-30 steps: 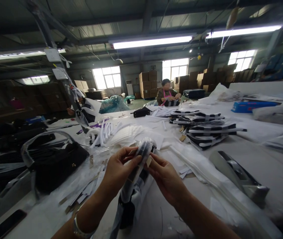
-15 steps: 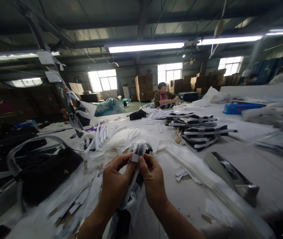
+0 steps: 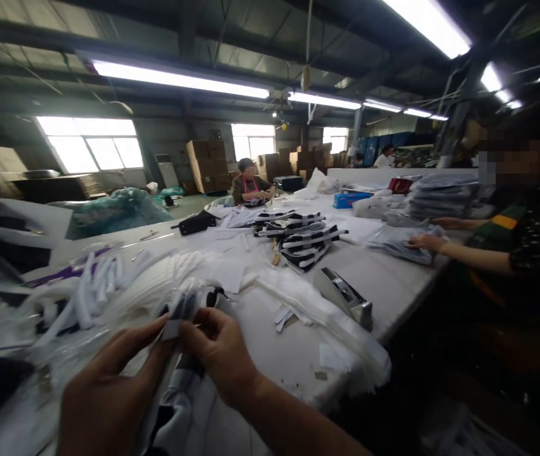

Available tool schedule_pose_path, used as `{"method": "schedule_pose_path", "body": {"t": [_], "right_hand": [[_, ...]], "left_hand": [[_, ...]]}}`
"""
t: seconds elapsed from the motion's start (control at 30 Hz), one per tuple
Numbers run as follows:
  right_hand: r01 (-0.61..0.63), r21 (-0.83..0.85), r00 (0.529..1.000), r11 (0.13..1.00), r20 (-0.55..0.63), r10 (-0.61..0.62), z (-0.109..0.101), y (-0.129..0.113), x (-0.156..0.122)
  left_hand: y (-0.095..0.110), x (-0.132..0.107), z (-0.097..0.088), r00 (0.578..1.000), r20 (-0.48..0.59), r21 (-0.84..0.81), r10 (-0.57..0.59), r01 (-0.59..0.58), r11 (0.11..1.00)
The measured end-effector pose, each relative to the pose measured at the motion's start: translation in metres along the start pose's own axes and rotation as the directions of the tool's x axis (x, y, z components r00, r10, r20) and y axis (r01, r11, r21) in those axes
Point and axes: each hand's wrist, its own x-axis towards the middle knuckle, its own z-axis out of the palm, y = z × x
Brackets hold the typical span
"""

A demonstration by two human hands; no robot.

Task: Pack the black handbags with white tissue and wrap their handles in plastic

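Observation:
My left hand (image 3: pixel 108 386) and my right hand (image 3: pixel 217 354) both pinch the top of a dark, striped folded item in clear plastic wrap (image 3: pixel 182 310), with a small white label (image 3: pixel 171 329) between the fingertips. The wrapped item hangs down between my wrists over the white table (image 3: pixel 388 291). The fingers of both hands are closed on it.
A tape dispenser (image 3: pixel 343 296) and a strip of white bags (image 3: pixel 326 323) lie to the right. A stack of striped packed items (image 3: pixel 305 237) sits farther back. White straps (image 3: pixel 94 291) lie at left. A co-worker's hands (image 3: pixel 428 242) rest on grey packets at right. Another person (image 3: pixel 249 187) sits far back.
The view has swung right, bringing the co-worker at the right into sight. My hands keep their pinch on the wrapped item, now lower left in the picture.

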Motion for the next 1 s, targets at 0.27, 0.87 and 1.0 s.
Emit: {"method": "schedule_pose_path", "body": {"t": [0.27,0.87,1.0], "right_hand": [[0.015,-0.108,1.0,0.994,-0.018,-0.017,0.001,-0.001,-0.001],[0.023,-0.125,0.994,0.992,-0.101,-0.036,0.007,0.017,-0.004],[0.034,-0.123,0.992,0.992,-0.12,-0.049,0.012,0.019,-0.001]], "left_hand": [[0.023,-0.008,0.001,1.0,0.004,-0.118,-0.002,0.002,0.993],[0.025,-0.023,0.009,0.944,-0.129,0.497,0.304,-0.204,0.843],[0.026,-0.029,0.019,0.945,-0.133,0.538,0.299,-0.185,0.822]]}}
